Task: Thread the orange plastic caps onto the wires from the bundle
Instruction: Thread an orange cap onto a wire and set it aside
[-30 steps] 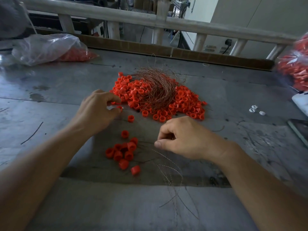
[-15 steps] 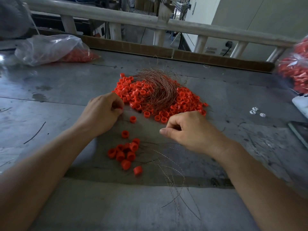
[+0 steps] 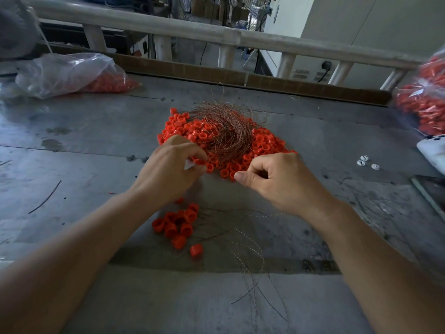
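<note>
Picking one cap point(image 3: 199, 161) off the near edge of the pile point(image 3: 265, 145) appears to be the step in hand; the left hand point(image 3: 168, 172) pinches it at the fingertips. The bundle point(image 3: 226, 133) lies on the pile. The right hand point(image 3: 281, 184) is curled, thumb to forefinger; whether it holds a wire cannot be told. The next move calls for aligning a wire end with the cap's bore.

I took it for a small workshop or factory floor — a scuffed grey metal bench point(image 3: 337, 141) heaped with loose orange caps point(image 3: 262, 143) and a tangle of copper wire point(image 3: 228, 131). A clear left bag point(image 3: 65, 73) and a right bag point(image 3: 426, 102) held more caps in bulk — behind them ran a pale rail point(image 3: 192, 32), a cardboard strip point(image 3: 192, 69) and a wall socket point(image 3: 326, 65).
</note>
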### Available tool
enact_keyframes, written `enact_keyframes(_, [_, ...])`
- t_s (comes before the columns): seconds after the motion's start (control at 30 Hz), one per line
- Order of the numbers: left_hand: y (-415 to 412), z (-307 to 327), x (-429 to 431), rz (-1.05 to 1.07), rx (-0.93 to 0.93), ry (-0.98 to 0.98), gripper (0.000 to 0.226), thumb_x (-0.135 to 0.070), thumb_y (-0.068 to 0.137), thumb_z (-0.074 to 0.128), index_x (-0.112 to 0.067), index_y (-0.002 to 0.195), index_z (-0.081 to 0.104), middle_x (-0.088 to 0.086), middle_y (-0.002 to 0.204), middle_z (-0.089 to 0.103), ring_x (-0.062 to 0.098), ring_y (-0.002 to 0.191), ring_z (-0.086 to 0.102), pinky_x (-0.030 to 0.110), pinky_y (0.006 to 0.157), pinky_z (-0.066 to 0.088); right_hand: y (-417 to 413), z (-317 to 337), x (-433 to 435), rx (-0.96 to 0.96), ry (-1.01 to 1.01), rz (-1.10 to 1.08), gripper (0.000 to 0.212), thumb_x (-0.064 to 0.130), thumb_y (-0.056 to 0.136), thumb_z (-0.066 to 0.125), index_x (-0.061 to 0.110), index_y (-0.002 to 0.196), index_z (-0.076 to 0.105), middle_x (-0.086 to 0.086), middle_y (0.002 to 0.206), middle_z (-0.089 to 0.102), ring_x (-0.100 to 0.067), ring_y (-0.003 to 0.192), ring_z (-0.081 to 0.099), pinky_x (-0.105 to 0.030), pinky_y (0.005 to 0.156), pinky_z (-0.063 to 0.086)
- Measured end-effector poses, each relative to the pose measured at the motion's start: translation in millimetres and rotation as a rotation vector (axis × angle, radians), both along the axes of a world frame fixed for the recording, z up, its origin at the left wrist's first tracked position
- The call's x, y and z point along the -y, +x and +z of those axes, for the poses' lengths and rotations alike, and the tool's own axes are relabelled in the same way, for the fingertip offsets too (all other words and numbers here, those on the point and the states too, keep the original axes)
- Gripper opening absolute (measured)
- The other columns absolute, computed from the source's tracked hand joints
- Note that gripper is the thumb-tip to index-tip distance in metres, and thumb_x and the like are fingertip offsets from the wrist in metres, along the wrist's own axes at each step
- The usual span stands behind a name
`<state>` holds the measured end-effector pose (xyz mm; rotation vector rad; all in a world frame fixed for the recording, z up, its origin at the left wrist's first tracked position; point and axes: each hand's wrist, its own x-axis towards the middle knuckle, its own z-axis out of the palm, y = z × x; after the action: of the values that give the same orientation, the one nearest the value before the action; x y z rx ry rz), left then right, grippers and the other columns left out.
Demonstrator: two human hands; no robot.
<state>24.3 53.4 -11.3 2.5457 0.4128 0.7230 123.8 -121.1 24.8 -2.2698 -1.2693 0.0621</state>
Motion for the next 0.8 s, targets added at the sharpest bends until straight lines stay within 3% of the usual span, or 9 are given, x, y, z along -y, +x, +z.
enact_keyframes(0.13, [0.7, 1.8, -2.1, 0.025, 0.013, -0.005, 0.014, -0.016, 0.080, 0.069, -0.016, 0.094, 0.071, -0.008, 0.109, 0.051, 0.003, 0.098, 0.042, 0.016, 0.081, 0.028, -0.1, 0.7, 0.2, 0.001, 0.016, 0.001, 0.030, 0.043, 0.082, 0.060, 0.024, 0.059, 0.055, 0.009, 0.054, 0.054, -0.004, 0.046, 0.046, -0.020, 0.050, 0.040])
enact_keyframes(0.23, [1.7, 1.9, -0.3, 0.010, -0.035, 0.036, 0.016, -0.018, 0.082, 0.067, -0.015, 0.097, 0.071, -0.005, 0.102, 0.060, 0.003, 0.090, 0.045, 0.013, 0.075, 0.027, 0.0, 2.0, 0.8, -0.005, 0.032, -0.010, 0.030, 0.043, 0.081, 0.059, 0.024, 0.059, 0.055, 0.008, 0.052, 0.052, -0.005, 0.045, 0.045, -0.023, 0.050, 0.041])
enact_keyframes(0.47, [-6.6, 9.2, 7.2, -0.009, -0.050, 0.036, 0.017, -0.018, 0.083, 0.066, -0.016, 0.098, 0.071, -0.006, 0.092, 0.060, 0.005, 0.079, 0.048, 0.020, 0.074, 0.035, 5.5, 5.4, 2.9, 0.003, 0.099, -0.081, 0.032, 0.041, 0.082, 0.061, 0.022, 0.056, 0.055, 0.006, 0.056, 0.058, -0.005, 0.040, 0.043, -0.018, 0.045, 0.037])
enact_keyframes(0.57, [-16.6, 15.1, 16.7, -0.035, 0.004, 0.045, 0.014, -0.018, 0.079, 0.069, -0.017, 0.093, 0.073, -0.013, 0.084, 0.057, -0.004, 0.070, 0.047, 0.011, 0.067, 0.034, 6.8, 5.2, 3.0, 0.010, 0.102, -0.088, 0.030, 0.040, 0.082, 0.061, 0.019, 0.060, 0.059, 0.009, 0.056, 0.057, -0.004, 0.043, 0.044, -0.022, 0.048, 0.040])
enact_keyframes(0.63, [-21.7, 19.2, 24.7, -0.062, 0.031, 0.032, 0.012, -0.018, 0.077, 0.070, -0.018, 0.088, 0.074, -0.016, 0.082, 0.056, -0.009, 0.072, 0.049, 0.005, 0.065, 0.035, 7.4, 4.6, 3.0, 0.015, 0.136, -0.081, 0.022, 0.036, 0.083, 0.062, 0.019, 0.069, 0.064, 0.010, 0.058, 0.057, -0.005, 0.048, 0.048, -0.024, 0.052, 0.044])
enact_keyframes(0.7, [-25.1, 21.6, 33.3, -0.111, 0.045, 0.030, 0.012, -0.019, 0.076, 0.071, -0.019, 0.087, 0.074, -0.014, 0.083, 0.058, -0.010, 0.072, 0.049, 0.003, 0.065, 0.038, 4.6, 4.6, 1.6, 0.009, 0.172, -0.030, 0.012, 0.027, 0.083, 0.064, 0.019, 0.091, 0.068, 0.014, 0.065, 0.056, -0.002, 0.058, 0.052, -0.018, 0.061, 0.046])
enact_keyframes(0.8, [-26.6, 24.3, 43.0, -0.178, 0.064, 0.048, 0.013, -0.022, 0.077, 0.071, -0.017, 0.089, 0.074, -0.007, 0.087, 0.065, -0.007, 0.073, 0.050, 0.008, 0.071, 0.038, -1.0, -0.7, -1.6, 0.022, 0.135, 0.110, 0.034, 0.014, 0.083, 0.064, 0.020, 0.117, 0.062, 0.014, 0.079, 0.056, 0.003, 0.071, 0.051, -0.007, 0.070, 0.040])
